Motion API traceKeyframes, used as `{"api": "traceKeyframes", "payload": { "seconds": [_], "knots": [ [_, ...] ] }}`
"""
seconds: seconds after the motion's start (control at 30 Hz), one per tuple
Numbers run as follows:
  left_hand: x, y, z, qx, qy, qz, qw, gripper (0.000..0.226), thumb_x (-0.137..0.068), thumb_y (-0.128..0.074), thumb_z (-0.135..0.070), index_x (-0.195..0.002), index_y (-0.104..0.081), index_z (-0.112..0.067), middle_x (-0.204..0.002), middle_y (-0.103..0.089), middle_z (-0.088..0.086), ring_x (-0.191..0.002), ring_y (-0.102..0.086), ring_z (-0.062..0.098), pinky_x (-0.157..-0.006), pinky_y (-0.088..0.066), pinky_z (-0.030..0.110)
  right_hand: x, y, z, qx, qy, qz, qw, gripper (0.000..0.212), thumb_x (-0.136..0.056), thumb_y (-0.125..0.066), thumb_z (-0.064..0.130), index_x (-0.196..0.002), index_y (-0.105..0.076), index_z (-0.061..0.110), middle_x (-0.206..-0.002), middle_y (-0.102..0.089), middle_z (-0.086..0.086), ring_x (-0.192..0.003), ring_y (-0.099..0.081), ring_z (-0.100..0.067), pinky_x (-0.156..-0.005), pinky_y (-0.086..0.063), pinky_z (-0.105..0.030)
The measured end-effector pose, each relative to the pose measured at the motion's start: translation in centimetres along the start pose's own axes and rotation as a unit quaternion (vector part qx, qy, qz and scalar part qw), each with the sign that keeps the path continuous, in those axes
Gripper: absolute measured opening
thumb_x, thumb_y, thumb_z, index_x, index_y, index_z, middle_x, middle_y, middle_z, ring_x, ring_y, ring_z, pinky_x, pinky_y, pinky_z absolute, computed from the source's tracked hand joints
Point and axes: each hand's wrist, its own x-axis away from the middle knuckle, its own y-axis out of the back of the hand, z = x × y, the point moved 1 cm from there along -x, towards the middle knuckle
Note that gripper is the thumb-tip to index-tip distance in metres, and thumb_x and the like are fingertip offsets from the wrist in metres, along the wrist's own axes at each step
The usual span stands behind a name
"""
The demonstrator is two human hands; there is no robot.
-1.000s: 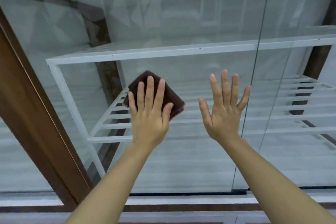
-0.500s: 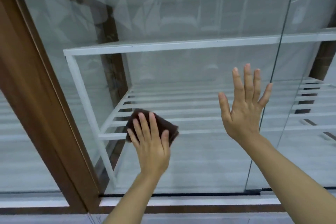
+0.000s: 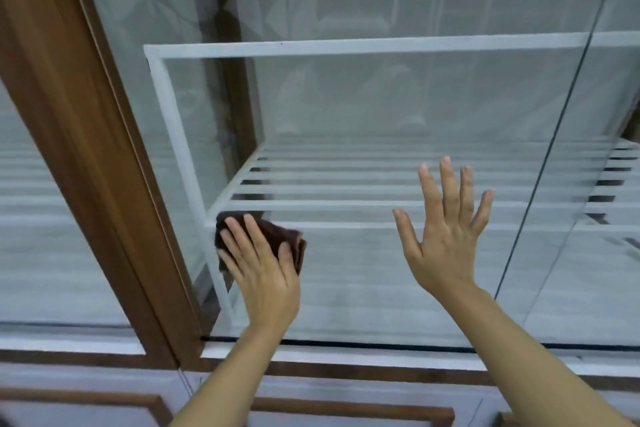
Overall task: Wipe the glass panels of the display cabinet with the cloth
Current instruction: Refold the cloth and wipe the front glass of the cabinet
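Observation:
A folded dark brown cloth (image 3: 292,244) lies flat against the cabinet's glass panel (image 3: 363,107), low and near its left edge. My left hand (image 3: 263,270) presses it to the glass with straight fingers and covers most of it. To the right, my right hand (image 3: 446,236) rests flat on the same panel, fingers spread and holding nothing. A dark vertical seam (image 3: 554,135) divides this panel from the adjoining glass panel (image 3: 616,184) on the right.
A brown wooden frame post (image 3: 93,166) runs down the left of the panel. Behind the glass stands a white slatted rack (image 3: 346,45). A white and brown sill (image 3: 346,362) borders the glass at the bottom.
My left hand has slid the cloth down and left across the glass, from mid-height towards the lower left corner. My right hand has stayed flat on the panel.

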Motion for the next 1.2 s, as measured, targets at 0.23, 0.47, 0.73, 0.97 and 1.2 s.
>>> {"api": "traceKeyframes", "payload": {
  "seconds": [0.23, 0.47, 0.73, 0.97, 1.2],
  "knots": [
    [-15.6, 5.1, -4.4, 0.065, 0.087, -0.194, 0.975, 0.063, -0.107, -0.029, -0.038, -0.158, -0.013, -0.005, -0.166, -0.008, 0.018, -0.153, -0.004, 0.036, -0.122, -0.001, 0.055, 0.1, -0.9, -0.6, 0.037, 0.001, 0.051, 0.998, 0.067, -0.102, -0.025, 0.05, -0.156, 0.009, 0.028, -0.161, 0.026, 0.008, -0.15, 0.022, -0.02, -0.117, 0.016, -0.055],
    [1.9, -0.2, 4.1, 0.092, 0.22, -0.041, 0.97, 0.068, -0.104, -0.021, -0.045, -0.159, 0.003, -0.013, -0.167, 0.011, 0.012, -0.154, 0.007, 0.029, -0.124, -0.004, 0.056, 0.2, -0.7, -0.5, 0.008, 0.008, 0.03, 0.999, 0.067, -0.103, -0.034, 0.046, -0.157, -0.002, 0.023, -0.165, 0.006, -0.001, -0.152, 0.01, -0.025, -0.118, 0.006, -0.061],
    [-2.4, 0.5, 0.2, 0.063, 0.031, -0.048, 0.996, 0.066, -0.105, -0.03, -0.028, -0.156, 0.0, 0.002, -0.164, 0.006, 0.024, -0.151, 0.008, 0.04, -0.12, 0.011, 0.056, 6.3, 0.5, -7.3, -0.007, -0.058, 0.037, 0.998, 0.078, -0.096, -0.047, 0.048, -0.157, -0.012, 0.013, -0.164, -0.006, -0.011, -0.152, -0.001, -0.032, -0.121, -0.003, -0.059],
    [5.4, -3.6, 5.1, -0.086, -0.207, 0.02, 0.974, 0.063, -0.107, -0.022, -0.04, -0.159, -0.005, -0.008, -0.161, -0.014, 0.024, -0.149, -0.014, 0.041, -0.122, 0.001, 0.058, 12.3, -0.9, -11.4, 0.025, -0.047, 0.067, 0.996, 0.086, -0.092, -0.044, 0.058, -0.156, -0.009, 0.013, -0.164, -0.004, -0.013, -0.152, -0.003, -0.037, -0.121, -0.004, -0.061],
    [6.3, -4.7, 1.7, -0.102, -0.299, 0.044, 0.948, 0.066, -0.106, -0.022, -0.046, -0.159, 0.007, -0.019, -0.165, 0.02, -0.003, -0.154, 0.011, 0.025, -0.12, 0.013, 0.054, 16.0, -0.8, -15.1, 0.035, -0.007, 0.102, 0.994, 0.088, -0.089, -0.048, 0.058, -0.156, -0.011, 0.013, -0.163, -0.006, -0.013, -0.152, -0.003, -0.036, -0.119, -0.011, -0.064]
  ]
}}
